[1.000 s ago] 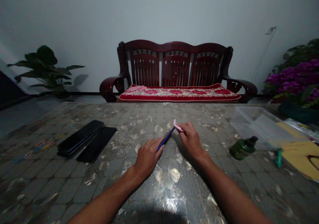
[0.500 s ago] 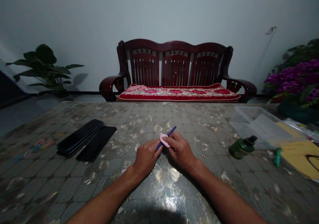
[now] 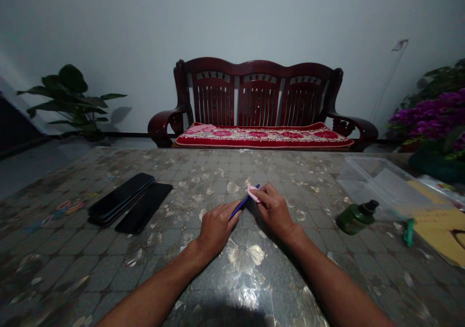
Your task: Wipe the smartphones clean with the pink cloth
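A slim blue pen (image 3: 240, 207) slants up and to the right just above the patterned table. Its lower end is in my left hand (image 3: 218, 223), with the fingers closed round it. My right hand (image 3: 275, 209) pinches a small pink cloth (image 3: 253, 193), which is folded against the pen close to its upper end. The fingertips of the right hand partly cover the cloth. Whether the pen has a cap, I cannot tell.
Several black phones (image 3: 123, 198) lie at the left beside coloured rubber bands (image 3: 63, 210). On the right are a green bottle (image 3: 356, 217), a clear plastic box (image 3: 378, 186), a green marker (image 3: 409, 232) and yellow paper (image 3: 439, 227). A wooden bench (image 3: 257, 68) stands behind the table (image 3: 203, 167).
My right hand has slid the pink cloth along the pen, up and right, towards the upper end. More of the blue shaft shows between my hands. My left hand keeps its grip.
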### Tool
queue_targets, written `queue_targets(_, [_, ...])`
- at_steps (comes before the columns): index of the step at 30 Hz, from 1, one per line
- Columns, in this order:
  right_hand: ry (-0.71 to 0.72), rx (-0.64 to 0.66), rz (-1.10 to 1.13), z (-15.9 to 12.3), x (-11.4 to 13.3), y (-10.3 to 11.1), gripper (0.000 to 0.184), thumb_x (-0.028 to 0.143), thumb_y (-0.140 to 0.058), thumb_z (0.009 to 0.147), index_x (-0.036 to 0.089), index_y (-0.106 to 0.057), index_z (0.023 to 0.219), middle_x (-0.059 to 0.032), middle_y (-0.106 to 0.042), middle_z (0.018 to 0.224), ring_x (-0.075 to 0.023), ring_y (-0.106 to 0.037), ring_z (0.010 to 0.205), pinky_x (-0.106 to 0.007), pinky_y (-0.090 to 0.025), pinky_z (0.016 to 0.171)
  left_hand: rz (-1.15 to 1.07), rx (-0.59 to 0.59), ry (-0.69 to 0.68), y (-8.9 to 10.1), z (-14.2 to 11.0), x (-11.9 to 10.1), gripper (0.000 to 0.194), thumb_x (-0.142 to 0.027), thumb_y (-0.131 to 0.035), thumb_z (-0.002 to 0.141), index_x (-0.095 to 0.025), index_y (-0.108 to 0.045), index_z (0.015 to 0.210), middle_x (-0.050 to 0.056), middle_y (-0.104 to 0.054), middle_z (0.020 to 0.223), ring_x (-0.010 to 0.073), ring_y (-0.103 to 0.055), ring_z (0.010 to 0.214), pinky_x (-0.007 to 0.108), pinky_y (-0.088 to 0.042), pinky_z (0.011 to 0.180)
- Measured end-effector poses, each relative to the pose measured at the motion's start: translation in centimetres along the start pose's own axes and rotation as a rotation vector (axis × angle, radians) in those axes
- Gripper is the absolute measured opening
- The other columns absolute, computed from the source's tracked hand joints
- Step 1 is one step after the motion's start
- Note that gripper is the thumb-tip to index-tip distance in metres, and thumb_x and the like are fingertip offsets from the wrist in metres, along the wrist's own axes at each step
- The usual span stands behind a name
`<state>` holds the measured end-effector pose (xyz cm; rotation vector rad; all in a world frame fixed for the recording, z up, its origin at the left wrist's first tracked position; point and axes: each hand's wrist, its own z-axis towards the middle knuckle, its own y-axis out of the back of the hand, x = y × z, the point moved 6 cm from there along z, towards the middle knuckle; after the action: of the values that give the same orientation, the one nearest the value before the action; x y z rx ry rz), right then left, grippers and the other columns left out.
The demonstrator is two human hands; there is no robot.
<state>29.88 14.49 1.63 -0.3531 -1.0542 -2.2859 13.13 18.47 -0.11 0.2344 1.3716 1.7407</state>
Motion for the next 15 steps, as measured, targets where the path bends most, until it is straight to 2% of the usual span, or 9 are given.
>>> queue_targets(3, [0.094,0.049,0.034,-0.4,2.1,-0.8,0.032,0.015,-0.054,0.095,0.021,-0.071,0.121,-0.0062,-0.059,0.089,-0.0184,-0.058,0.081,-0.028,-0.048,0.072,-0.019,0.010,0.016,0.2,0.1,-0.1,0.032,-0.026,-0.053,0.101,-0.024,-0.067,0.129,0.005,-0.076,0.118,0.0222,-0.074,0.103,0.031,-0.058,0.088])
queue_targets(5, [0.104,0.065,0.048,-0.5,2.4,-1.0,0.033,0.014,-0.054,0.095,0.021,-0.071,0.122,-0.0066,-0.059,0.090,-0.0189,-0.058,0.082,-0.028,-0.049,0.072,-0.035,0.024,0.035,0.2,0.1,0.0,0.032,-0.026,-0.053,0.101,-0.025,-0.068,0.129,0.006,-0.076,0.118,0.0225,-0.074,0.103,0.031,-0.057,0.088])
queue_targets(11, [-0.077,-0.069,0.045,0.1,-0.7,0.2,0.037,0.009,-0.051,0.091,0.022,-0.073,0.119,-0.0048,-0.057,0.088,-0.0180,-0.059,0.081,-0.028,-0.050,0.073,-0.074,0.071,0.105,-0.1,0.1,0.4,0.035,-0.026,-0.054,0.100,-0.026,-0.066,0.133,0.005,-0.074,0.125,0.0255,-0.072,0.110,0.035,-0.056,0.094])
queue_targets(15, [-0.101,-0.097,0.048,0.0,-1.4,0.3,0.036,0.010,-0.051,0.092,0.022,-0.073,0.119,-0.0041,-0.057,0.087,-0.0174,-0.058,0.080,-0.027,-0.049,0.073,-0.117,0.067,0.127,-0.2,0.1,0.6,0.035,-0.028,-0.054,0.099,-0.025,-0.067,0.131,0.006,-0.073,0.125,0.0270,-0.071,0.111,0.036,-0.055,0.094])
